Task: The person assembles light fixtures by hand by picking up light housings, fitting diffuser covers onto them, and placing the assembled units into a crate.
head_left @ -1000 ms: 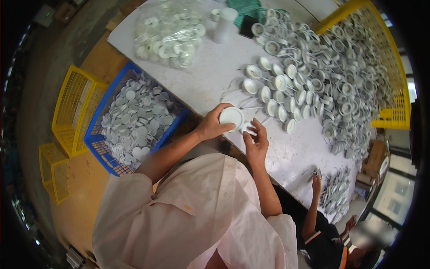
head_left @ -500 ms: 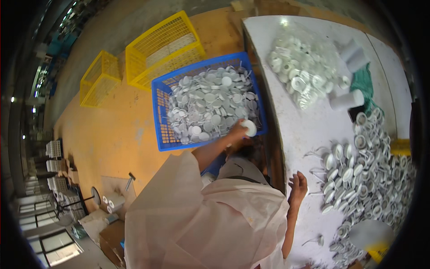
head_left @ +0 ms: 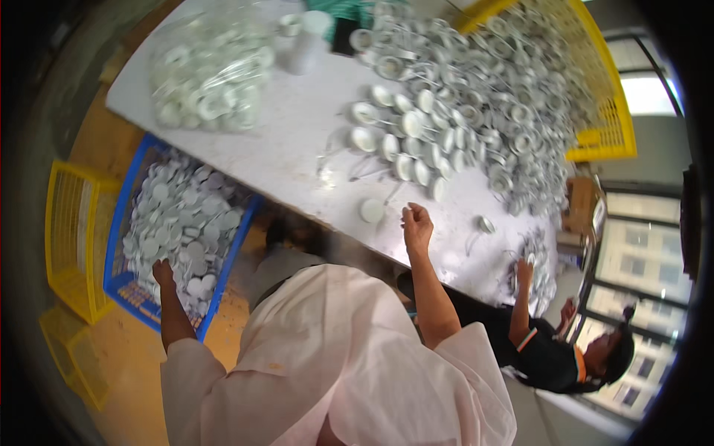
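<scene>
My left hand (head_left: 162, 272) dips into the blue crate (head_left: 119, 223) beside the worktop (head_left: 297, 141), touching the white discs (head_left: 182, 223). I cannot tell if it holds one. They look light, smooth and hard, so I pinch the rim. My right hand (head_left: 416, 223) rests half curled and empty at the worktop's near edge, by one white disc (head_left: 371, 210).

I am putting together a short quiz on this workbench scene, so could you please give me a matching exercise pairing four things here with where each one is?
Things:
1. left hand
2. right hand
3. clear bag of white parts
4. single white disc

Places:
A. on the white table, just left of a hand
B. at the table's far left end
C. over the near table edge, fingers curled
D. in the blue crate of white discs on the floor

Pairs: 1-D, 2-C, 3-B, 4-A
</scene>
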{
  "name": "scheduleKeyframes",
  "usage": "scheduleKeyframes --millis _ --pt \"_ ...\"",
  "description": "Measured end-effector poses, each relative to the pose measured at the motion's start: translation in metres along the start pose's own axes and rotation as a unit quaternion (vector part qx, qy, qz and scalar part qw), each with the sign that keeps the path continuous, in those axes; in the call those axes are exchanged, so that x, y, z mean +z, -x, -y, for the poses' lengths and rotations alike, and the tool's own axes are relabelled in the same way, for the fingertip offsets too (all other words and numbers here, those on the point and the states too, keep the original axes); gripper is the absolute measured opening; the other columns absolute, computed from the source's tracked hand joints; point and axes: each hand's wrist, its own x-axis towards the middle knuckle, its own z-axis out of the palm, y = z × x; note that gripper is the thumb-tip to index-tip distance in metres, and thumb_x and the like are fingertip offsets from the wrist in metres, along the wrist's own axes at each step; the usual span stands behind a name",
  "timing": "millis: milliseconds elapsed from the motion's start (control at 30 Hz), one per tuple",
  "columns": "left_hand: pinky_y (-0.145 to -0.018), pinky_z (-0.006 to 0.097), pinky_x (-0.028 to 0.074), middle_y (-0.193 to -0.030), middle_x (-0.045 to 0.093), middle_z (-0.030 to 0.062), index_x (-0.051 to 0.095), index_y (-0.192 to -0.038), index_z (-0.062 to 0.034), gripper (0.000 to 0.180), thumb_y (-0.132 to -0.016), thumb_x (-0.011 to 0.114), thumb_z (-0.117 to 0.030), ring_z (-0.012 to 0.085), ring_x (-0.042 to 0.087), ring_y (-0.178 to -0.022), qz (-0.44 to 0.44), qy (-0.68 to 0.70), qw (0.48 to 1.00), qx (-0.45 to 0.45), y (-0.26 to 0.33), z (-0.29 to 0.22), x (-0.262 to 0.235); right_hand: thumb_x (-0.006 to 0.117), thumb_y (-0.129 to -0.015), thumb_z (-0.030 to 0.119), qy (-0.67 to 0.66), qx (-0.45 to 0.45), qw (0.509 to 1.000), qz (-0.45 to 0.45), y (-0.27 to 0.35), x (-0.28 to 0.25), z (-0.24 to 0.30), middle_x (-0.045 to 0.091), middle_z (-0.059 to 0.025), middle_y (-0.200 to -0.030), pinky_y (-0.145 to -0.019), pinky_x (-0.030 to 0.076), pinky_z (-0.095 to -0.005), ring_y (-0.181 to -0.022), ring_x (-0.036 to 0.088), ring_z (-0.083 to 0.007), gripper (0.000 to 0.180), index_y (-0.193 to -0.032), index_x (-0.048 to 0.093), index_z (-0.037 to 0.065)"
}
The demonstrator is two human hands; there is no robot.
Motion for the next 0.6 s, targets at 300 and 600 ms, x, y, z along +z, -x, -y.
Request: scheduleKeyframes --millis 300,600 --pt "-0.064 0.024 0.049 -0.087 0.063 0.0069 0.059 -0.107 -0.0011 0.029 -0.082 0.061 -0.017 0.0132 0.061 -0.078 0.241 0.456 0.855 -0.056 0.048 -0.288 -0.102 0.073 -0.067 0.032 0.26 0.123 0.852 -0.438 -0.077 -0.209 -0.138 0.053 -0.0263 -0.115 -0.09 0.042 -0.0428 -0.106 0.051 -0.0363 0.069 -0.12 0.05 -0.006" --pt "-0.071 0.028 0.05 -0.104 0.063 0.0102 0.055 -0.113 -0.0008 0.031 -0.083 0.06 -0.008 0.0168 0.062 -0.09 0.327 0.474 0.802 0.159 0.1 -0.45 -0.211 0.061 -0.074 0.033 0.237 0.176 0.916 -0.271 -0.099 -0.231 -0.176 0.067 -0.0184 -0.091 -0.082 0.048 -0.0361 -0.089 0.064 -0.03 0.037 -0.095 0.069 0.003"
